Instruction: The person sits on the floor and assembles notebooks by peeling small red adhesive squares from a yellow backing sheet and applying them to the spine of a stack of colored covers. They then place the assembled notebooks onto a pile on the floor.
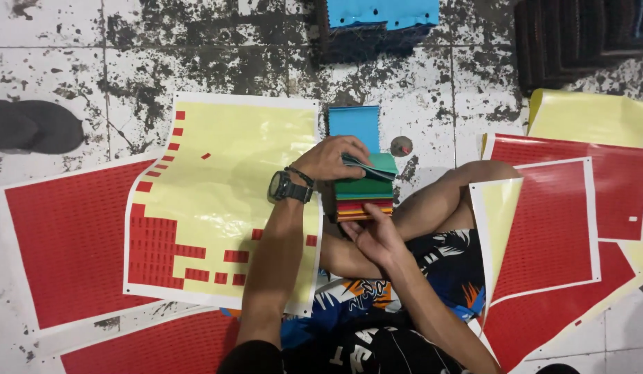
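At the centre of the frame a stack of coloured cards (pixel 363 197) rests on the person's leg. The left hand (pixel 329 158) curls closed over its top, pinching up the green upper cards; the right hand (pixel 374 235) lies half open against the stack's lower edge, steadying it. Likely risk: the lifted cards slip from the pinch and the stack fans out onto the tiled floor (pixel 432 104), since only the leg supports it. The stack's long axis seems to run up-down in the frame, its far end pointing at the blue pile (pixel 354 125) above.
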